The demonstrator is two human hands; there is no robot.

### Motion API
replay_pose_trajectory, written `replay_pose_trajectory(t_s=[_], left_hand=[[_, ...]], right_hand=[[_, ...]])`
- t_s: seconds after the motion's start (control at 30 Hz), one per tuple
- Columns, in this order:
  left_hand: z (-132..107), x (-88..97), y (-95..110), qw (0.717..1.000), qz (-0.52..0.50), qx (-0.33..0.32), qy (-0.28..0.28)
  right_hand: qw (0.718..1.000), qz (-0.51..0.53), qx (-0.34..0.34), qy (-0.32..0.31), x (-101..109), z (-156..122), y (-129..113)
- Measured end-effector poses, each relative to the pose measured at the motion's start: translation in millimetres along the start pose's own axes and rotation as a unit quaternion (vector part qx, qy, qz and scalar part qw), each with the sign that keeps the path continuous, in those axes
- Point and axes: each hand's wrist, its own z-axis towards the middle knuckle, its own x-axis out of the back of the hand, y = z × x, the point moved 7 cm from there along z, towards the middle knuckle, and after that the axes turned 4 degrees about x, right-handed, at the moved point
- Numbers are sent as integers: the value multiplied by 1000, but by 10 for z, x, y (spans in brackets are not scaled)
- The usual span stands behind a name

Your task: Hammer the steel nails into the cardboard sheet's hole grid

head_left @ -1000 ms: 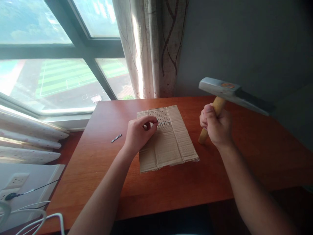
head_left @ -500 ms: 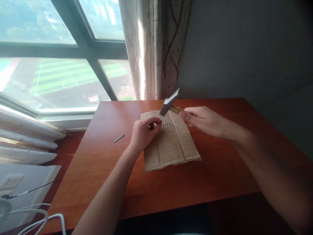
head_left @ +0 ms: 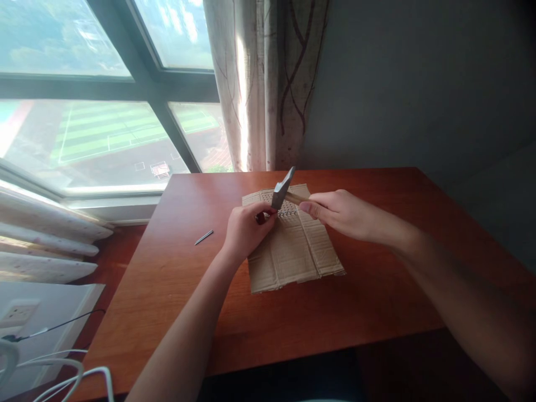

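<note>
My right hand (head_left: 335, 207) grips the wooden handle of a hammer (head_left: 282, 190), its metal head down close by the fingertips of my left hand (head_left: 248, 226). Thumb and forefinger of that left hand are pinched together; what is between them is too small and hidden to make out. Both hands are over a piece of brown cardboard (head_left: 293, 251) lying on the table. Toward its far end is a patch dotted with rows of small holes (head_left: 288, 206), partly covered by the hammer head. A thin pointed metal rod, like a large nail (head_left: 204, 237), rests left of my left hand.
The reddish wooden table (head_left: 167, 301) stands against a grey wall (head_left: 397, 84) and a window with curtains (head_left: 247, 84). White cables (head_left: 79, 368) and a wall socket (head_left: 19, 314) are at the lower left.
My right hand has brought the hammer down and to the left, so its head is now right at my left fingertips. My left hand has hardly moved.
</note>
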Motion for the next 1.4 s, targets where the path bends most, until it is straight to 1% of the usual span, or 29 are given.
replay_pose_trajectory(t_s=[0.07,0.13,0.27,0.37,0.43,0.57,0.73,0.87,1.1,1.17,1.23,1.3,1.33,1.4], left_hand=[[-3,-6,-7,1000,5,2,0],[-7,-12,-11,1000,3,5,-2],[-15,-5,-5,1000,-2,8,-12],[-17,1,-7,999,20,17,-25],[-16,1,-17,999,31,24,-31],[-13,-11,-51,999,7,33,-37],[-10,-35,-102,998,-9,46,-47],[-8,-35,-115,997,-15,54,-51],[-8,-37,-110,998,-22,43,-48],[-8,-38,-109,998,-26,38,-47],[-10,-39,-107,998,-32,33,-46],[-13,-38,-102,998,-33,28,-46],[-15,-36,-98,998,-31,26,-45],[-22,-30,-81,999,-19,20,-44]], right_hand=[[1000,2,6,-3,-9,3,-3],[1000,12,11,8,7,1,-2],[1000,11,6,10,-10,-4,22],[1000,7,6,2,-48,-4,32],[1000,13,6,7,-46,-5,34],[1000,22,3,21,-29,-4,42],[1000,22,7,4,-116,17,70],[1000,29,2,6,-154,20,92],[1000,22,-2,6,-174,25,116],[999,34,3,26,-139,12,134],[996,59,8,68,-82,-15,171],[986,98,12,133,-16,-54,234],[977,122,14,174,16,-79,277],[948,178,16,264,68,-138,386]])
